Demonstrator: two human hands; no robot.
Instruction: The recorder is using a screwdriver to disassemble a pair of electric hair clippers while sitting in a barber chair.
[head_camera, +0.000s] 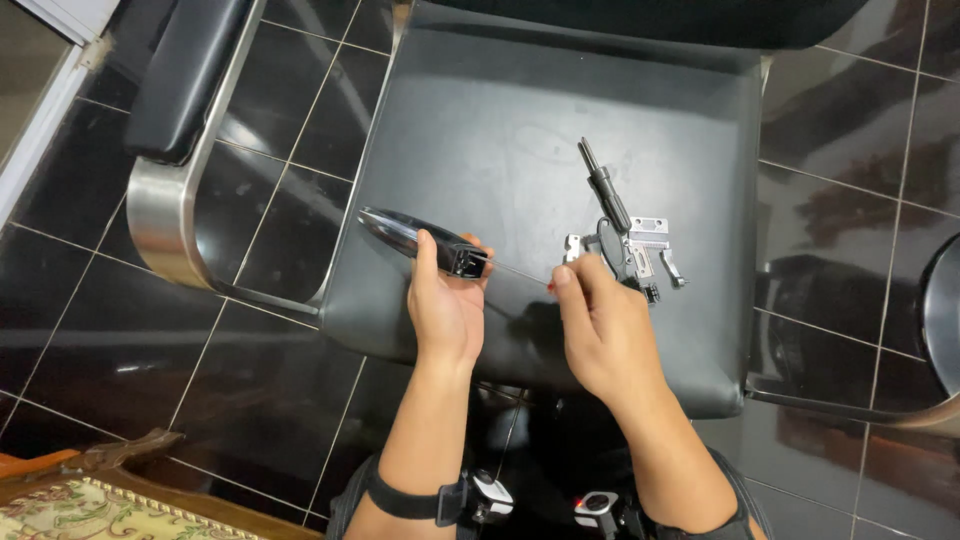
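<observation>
Holding a dark, glossy clipper body (420, 238) in the left hand (445, 310), grip clamped around its open end, thumb lying along the near side and fingertips curling over the far edge. Hovering just over the front part of the black chair seat (500, 130), the body's rounded tail pointing away to the left of the seat's middle, toward the chrome armrest (165, 215).

Pinching a thin metal rod (518, 272) with the right hand (600, 325), thumb and forefinger pressed together on its near end; the rod running from those fingertips straight into the open end of the clipper body. Right hand sitting just right of the left, over the seat's front edge.

Lying on the seat, just beyond the right hand: a dark screwdriver (606, 188), slanting up toward the seat's back; a small toothed metal blade plate (648, 228) beside its lower end; a few small metal brackets and bits (672, 268) touching or nearly touching that plate. Too small to tell each piece apart.

Showing around the seat: black glossy floor tiles (90, 330), a patterned cushion on a carved wooden frame (90, 500) well off the seat's near left corner, and dark straps with small devices on both wrists (470, 497) below the seat's front edge.
</observation>
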